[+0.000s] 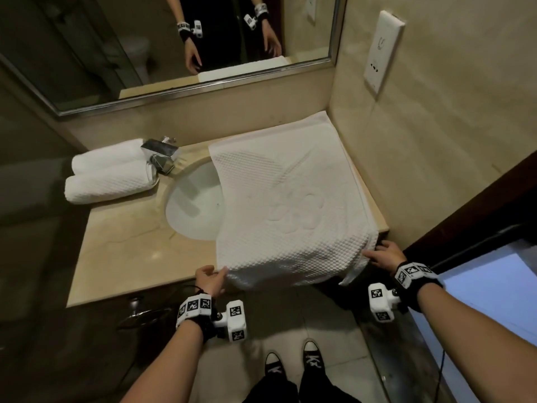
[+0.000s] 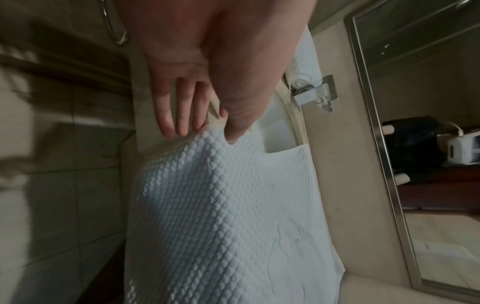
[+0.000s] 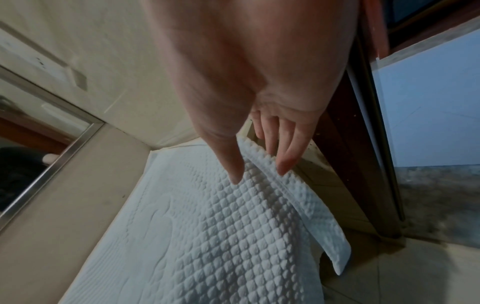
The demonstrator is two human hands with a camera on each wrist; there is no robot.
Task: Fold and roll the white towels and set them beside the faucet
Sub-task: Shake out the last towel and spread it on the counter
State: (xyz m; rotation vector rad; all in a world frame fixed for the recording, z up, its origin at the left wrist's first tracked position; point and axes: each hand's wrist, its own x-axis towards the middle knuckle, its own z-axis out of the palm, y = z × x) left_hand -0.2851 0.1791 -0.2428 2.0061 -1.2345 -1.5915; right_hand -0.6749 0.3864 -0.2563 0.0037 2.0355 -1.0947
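Towel [image 1: 290, 205] of white waffle weave lies spread flat over the right part of the beige stone table [image 1: 130, 251], reaching back to the corner of the wall and covering the right side of the sink [image 1: 194, 205]. Its near edge hangs over the front of the table. An embossed pattern shows near its middle.

At the near left corner of the towel the left hand [image 1: 209, 279] has its thumb on top of the cloth and its fingers [image 2: 171, 115] straight and close together at the hanging edge; the left wrist view shows the thumb pressing into the weave while the fingertips touch the hem, more a light pinch than a firm grip.

At the near right corner the right hand [image 1: 385, 255] does the same: in the right wrist view its thumb lies on the top face, and its fingers [image 3: 288, 152] are straight, slightly spread, behind the folded hem, with the edge of the cloth between thumb and fingers. A loose flap of towel hangs below it.

Left of the faucet [image 1: 161, 154], two rolled towels [image 1: 107, 177] lie side by side on the table, touching each other. A mirror [image 1: 162, 39] hangs on the wall behind the sink, and a wall plate [image 1: 382, 50] is mounted to the right.
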